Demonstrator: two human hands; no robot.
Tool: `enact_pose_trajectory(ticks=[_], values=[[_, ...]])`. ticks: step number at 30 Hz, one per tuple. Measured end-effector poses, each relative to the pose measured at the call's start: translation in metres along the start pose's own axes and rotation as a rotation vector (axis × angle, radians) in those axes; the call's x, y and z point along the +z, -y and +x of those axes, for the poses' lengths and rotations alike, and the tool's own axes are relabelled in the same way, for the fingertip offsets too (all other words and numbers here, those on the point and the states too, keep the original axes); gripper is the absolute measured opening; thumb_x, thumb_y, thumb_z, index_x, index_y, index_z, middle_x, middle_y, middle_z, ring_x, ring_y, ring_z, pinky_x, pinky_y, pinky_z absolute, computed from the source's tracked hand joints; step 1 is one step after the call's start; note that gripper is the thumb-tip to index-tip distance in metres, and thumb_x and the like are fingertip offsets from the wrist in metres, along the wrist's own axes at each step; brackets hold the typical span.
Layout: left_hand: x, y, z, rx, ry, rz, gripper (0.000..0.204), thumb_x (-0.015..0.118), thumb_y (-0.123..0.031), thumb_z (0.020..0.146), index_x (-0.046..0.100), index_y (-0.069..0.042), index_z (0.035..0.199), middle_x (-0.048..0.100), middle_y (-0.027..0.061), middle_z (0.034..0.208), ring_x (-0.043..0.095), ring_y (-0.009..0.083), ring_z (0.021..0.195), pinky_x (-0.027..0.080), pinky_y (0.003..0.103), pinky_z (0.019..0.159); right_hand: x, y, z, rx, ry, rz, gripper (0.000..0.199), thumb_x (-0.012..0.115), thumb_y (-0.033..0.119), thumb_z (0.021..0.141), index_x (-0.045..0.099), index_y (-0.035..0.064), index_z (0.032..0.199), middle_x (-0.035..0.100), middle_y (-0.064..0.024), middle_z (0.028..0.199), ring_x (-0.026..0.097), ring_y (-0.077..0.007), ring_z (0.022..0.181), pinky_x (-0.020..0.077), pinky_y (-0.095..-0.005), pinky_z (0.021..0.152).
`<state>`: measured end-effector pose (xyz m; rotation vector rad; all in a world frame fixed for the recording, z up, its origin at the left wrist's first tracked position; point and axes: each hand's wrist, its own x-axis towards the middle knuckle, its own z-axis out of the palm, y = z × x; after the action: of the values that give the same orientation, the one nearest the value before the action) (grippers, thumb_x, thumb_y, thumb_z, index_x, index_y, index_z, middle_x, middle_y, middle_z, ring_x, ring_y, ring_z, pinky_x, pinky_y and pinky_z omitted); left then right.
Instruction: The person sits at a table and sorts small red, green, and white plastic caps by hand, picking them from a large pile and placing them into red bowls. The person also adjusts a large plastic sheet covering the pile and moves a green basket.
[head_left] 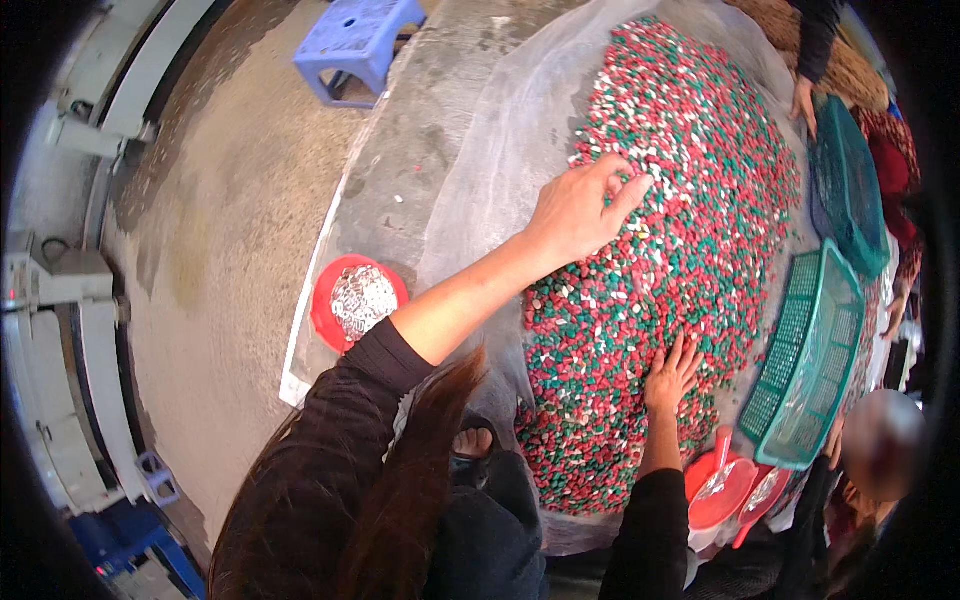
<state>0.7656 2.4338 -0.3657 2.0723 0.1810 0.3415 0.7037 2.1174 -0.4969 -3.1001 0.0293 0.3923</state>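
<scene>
A wide heap of small red, green and white pieces (pixel 690 250) lies spread on a translucent plastic sheet (pixel 480 190). Over the heap's left side is my left hand (pixel 583 212), its fingers curled in toward the thumb. Whatever may be between those fingertips is too small to make out. Nearer to me, my right hand (pixel 672 378) rests palm down on the pieces with its fingers spread. Left of my left forearm stands a red bowl (pixel 323 312) filled with small whitish pieces (pixel 363 298).
A green plastic basket (pixel 808 355) and a darker green one (pixel 845 190) line the heap's right side. Red scoops (pixel 722 492) lie near my right forearm. Another person's hand (pixel 803 104) reaches in at upper right. A blue stool (pixel 357 38) stands at upper left.
</scene>
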Motion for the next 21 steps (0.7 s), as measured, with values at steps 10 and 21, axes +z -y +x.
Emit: enact_pose_trajectory(ticks=[10,21], values=[[-0.161,0.187,-0.027,-0.707,-0.139,0.616,0.019,0.065,-0.023,0.073,0.066,-0.009,0.084,0.065,0.0137,0.082,0.063,0.0254,0.081,0.049,0.035,0.074,0.004,-0.007,0.001,-0.034,0.013,-0.004,0.052,0.035,0.038,0.091,0.019,0.0245,0.139,0.010,-0.0090,0.146,0.006,-0.0338,0.133,0.0131,-0.0601,0.101],[-0.143,0.222,-0.035,-0.521,-0.204,0.487,0.010,0.065,-0.005,0.070,0.064,-0.003,0.080,0.066,0.0114,0.077,0.064,0.0200,0.072,0.049,0.030,0.068,-0.008,-0.008,-0.003,-0.076,0.020,0.102,0.055,0.041,0.040,0.089,0.022,0.0237,0.138,0.017,-0.0122,0.143,0.011,-0.0358,0.132,0.0144,-0.0582,0.101]])
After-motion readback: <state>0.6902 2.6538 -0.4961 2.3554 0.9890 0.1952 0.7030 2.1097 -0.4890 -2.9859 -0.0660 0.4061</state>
